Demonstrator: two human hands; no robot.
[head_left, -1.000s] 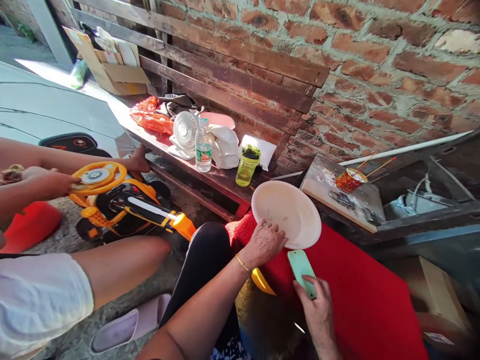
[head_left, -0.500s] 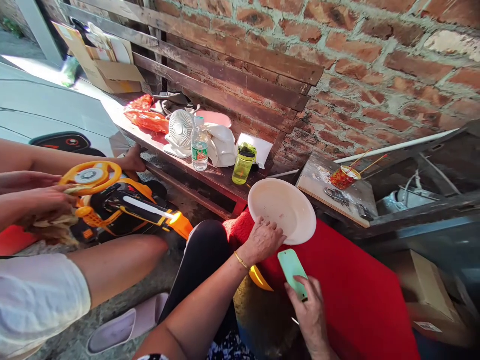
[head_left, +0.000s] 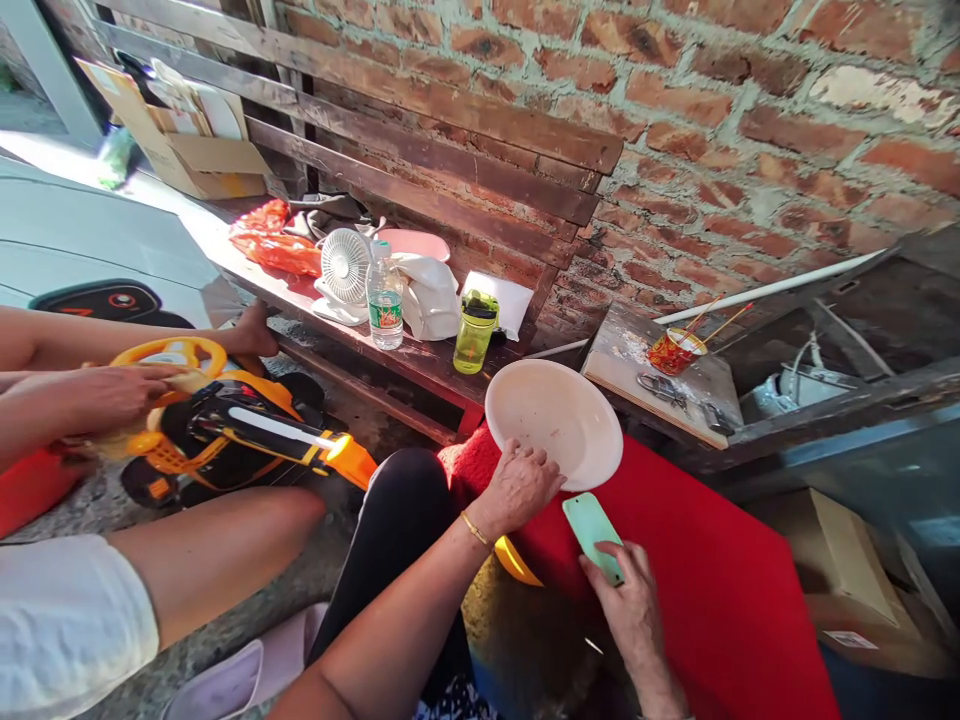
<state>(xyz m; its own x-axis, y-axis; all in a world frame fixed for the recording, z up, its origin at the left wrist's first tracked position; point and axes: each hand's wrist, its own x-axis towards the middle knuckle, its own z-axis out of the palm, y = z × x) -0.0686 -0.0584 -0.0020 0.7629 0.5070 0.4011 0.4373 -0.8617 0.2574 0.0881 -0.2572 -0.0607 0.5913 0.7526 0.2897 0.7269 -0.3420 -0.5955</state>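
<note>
My left hand (head_left: pixel 523 487), with a gold bracelet at the wrist, curls its fingers over the near rim of a wide white basin (head_left: pixel 517 400). A few small dark specks show on the basin's inner floor. In my right hand (head_left: pixel 628 595) is a mint-green phone (head_left: pixel 589 525), gripped at its lower end between thumb and fingers. Its far end points toward the basin, just short of the rim. Beneath both lies a red surface (head_left: pixel 720 560), with a fuzzy red cloth (head_left: pixel 465 462) by the basin's left side.
Another person's hand (head_left: pixel 124 395) is at a yellow toy steering wheel (head_left: pixel 214 360) on the left. A wooden bench (head_left: pixel 345 345) bears a fan (head_left: pixel 346 262), a water bottle (head_left: pixel 385 310) and a green drinking bottle (head_left: pixel 475 335). At right, a board (head_left: pixel 622 350) carries a red cup (head_left: pixel 673 352).
The view has shifted slightly. My right hand has brought the phone a little closer to the basin, turning it somewhat. The other person's hands have moved on the toy wheel.
</note>
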